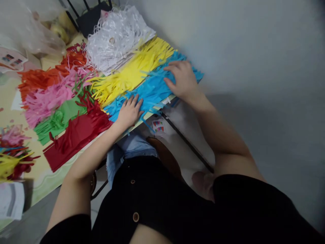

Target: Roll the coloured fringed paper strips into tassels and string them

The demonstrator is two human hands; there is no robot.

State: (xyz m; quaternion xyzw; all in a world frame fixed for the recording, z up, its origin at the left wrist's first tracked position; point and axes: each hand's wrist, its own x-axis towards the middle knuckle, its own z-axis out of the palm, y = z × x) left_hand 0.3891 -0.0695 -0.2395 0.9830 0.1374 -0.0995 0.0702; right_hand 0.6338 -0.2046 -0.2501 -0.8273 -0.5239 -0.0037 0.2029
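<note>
A stack of blue fringed tissue paper point(152, 86) lies along the table's near right edge, some strips hanging over the side. Flat on its left end rests my left hand point(130, 111), fingers apart. My right hand point(181, 79) is over the right end of the same stack, thumb and fingers spread and bent, with nothing visible between them. Just behind the blue lies yellow fringed paper point(132, 73). To the left are dark red fringed paper point(78, 132), green fringed paper point(59, 117), pink fringed paper point(50, 96) and orange fringed paper point(48, 79).
A tangled heap of white string point(116, 37) sits on papers at the back. Mixed fringe bundles point(15, 149) and a printed sheet point(11, 200) are at the left of the table point(48, 186). A plastic bag point(38, 30) stands behind. The wall point(254, 51) borders the right.
</note>
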